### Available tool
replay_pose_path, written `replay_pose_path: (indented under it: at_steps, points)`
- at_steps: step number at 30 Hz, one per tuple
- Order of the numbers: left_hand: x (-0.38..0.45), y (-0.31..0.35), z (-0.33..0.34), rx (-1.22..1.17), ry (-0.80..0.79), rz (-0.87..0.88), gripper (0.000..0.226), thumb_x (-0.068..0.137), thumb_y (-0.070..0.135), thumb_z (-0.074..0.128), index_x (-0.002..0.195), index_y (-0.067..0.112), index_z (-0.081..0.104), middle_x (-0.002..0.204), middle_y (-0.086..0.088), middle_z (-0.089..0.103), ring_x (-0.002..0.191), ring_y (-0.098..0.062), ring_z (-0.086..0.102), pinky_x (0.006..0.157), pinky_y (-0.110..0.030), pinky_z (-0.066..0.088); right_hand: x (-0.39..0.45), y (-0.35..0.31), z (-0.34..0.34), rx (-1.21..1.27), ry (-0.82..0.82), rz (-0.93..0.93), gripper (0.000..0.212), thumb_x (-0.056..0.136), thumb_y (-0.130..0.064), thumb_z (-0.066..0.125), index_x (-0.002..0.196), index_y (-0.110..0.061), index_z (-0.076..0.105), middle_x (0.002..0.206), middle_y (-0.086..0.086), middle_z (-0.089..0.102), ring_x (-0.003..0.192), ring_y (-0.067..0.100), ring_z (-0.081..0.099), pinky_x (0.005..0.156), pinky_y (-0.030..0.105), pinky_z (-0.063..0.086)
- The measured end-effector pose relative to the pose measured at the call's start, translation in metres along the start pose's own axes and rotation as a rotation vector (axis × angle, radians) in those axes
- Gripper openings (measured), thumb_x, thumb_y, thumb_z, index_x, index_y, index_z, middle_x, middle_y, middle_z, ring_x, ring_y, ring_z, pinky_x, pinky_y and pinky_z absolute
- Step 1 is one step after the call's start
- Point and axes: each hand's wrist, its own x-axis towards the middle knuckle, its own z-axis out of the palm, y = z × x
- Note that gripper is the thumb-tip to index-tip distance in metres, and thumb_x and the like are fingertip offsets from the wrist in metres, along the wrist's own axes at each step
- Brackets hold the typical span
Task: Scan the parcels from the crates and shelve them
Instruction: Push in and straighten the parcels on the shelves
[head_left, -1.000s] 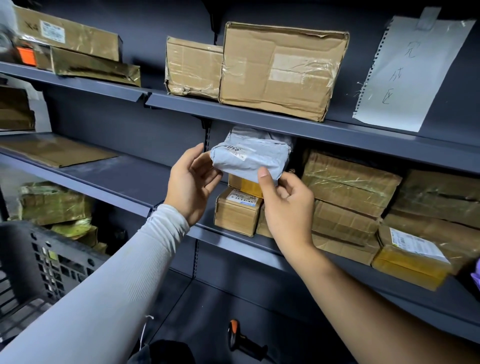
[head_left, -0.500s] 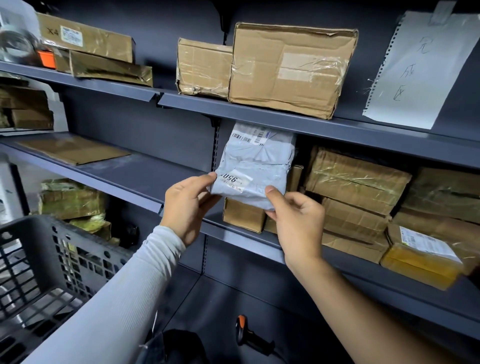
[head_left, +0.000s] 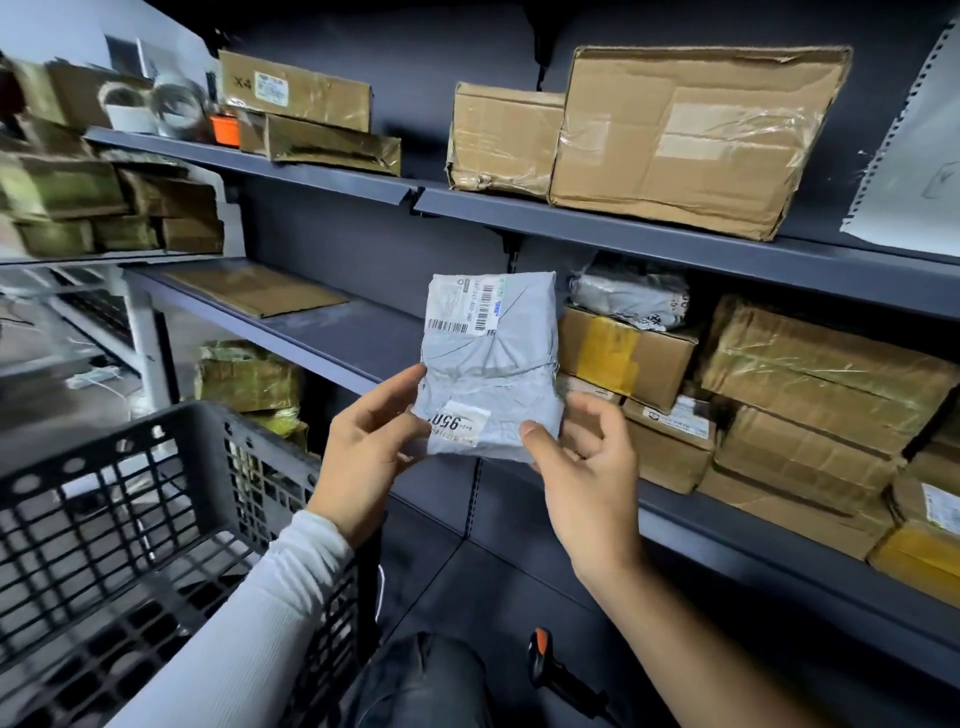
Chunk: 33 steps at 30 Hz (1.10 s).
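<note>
A grey plastic mailer parcel (head_left: 491, 364) stands upright in front of the middle shelf (head_left: 332, 338), its barcode label near the top and a sticker reading 950 near the bottom. My left hand (head_left: 363, 447) pinches its lower left corner. My right hand (head_left: 587, 467) pinches its lower right corner, thumb on the front. A black crate (head_left: 130, 519) sits at the lower left. A black and orange barcode scanner (head_left: 558, 675) lies below on the bottom shelf.
Another grey mailer (head_left: 631, 296) lies on stacked brown boxes (head_left: 810, 395) at the right of the middle shelf. Large cardboard boxes (head_left: 685, 135) fill the upper shelf. A flat brown envelope (head_left: 260, 291) lies on the left of the middle shelf. White paper (head_left: 914, 171) hangs at far right.
Both hands drew the grey parcel down and out from the shelf and turned it upright, its labelled face toward me. The view shifted right to left, showing more of the crate.
</note>
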Motion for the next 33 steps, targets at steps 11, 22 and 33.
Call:
replay_pose_path:
  at_steps: [11, 22, 33]
  points:
    - [0.006, 0.038, -0.015, 0.930, -0.143, 0.697, 0.064, 0.090, 0.030, 0.077, 0.150, 0.025, 0.055, 0.171, -0.007, 0.020, 0.147, 0.017, 0.018, 0.111, -0.001, 0.023, -0.001, -0.043, 0.018, -0.431, -0.176, -0.294, 0.031, 0.102, -0.026, 0.063, 0.132, -0.031, 0.071, 0.110, -0.014, 0.059, 0.090, 0.004, 0.062, 0.081, 0.012, 0.045]
    - [-0.009, 0.119, 0.016, 0.875, -0.093, 0.751, 0.050, 0.091, 0.028, 0.076, 0.140, 0.030, 0.064, 0.158, 0.003, 0.044, 0.147, -0.005, 0.041, 0.112, -0.016, 0.040, -0.002, -0.121, 0.009, -0.932, -0.245, -0.707, 0.064, 0.089, -0.030, 0.079, 0.146, -0.031, 0.050, 0.170, -0.005, -0.006, 0.146, 0.026, 0.041, 0.112, 0.035, 0.046]
    - [0.037, 0.188, 0.044, 0.857, -0.090, 0.940, 0.047, 0.091, 0.022, 0.079, 0.136, 0.022, 0.066, 0.150, -0.001, 0.053, 0.148, -0.008, 0.040, 0.109, -0.002, 0.025, 0.043, -0.199, 0.027, -1.026, -0.236, -0.882, 0.048, 0.098, -0.018, 0.070, 0.144, -0.009, 0.057, 0.156, 0.009, 0.047, 0.131, 0.036, 0.057, 0.107, 0.050, 0.050]
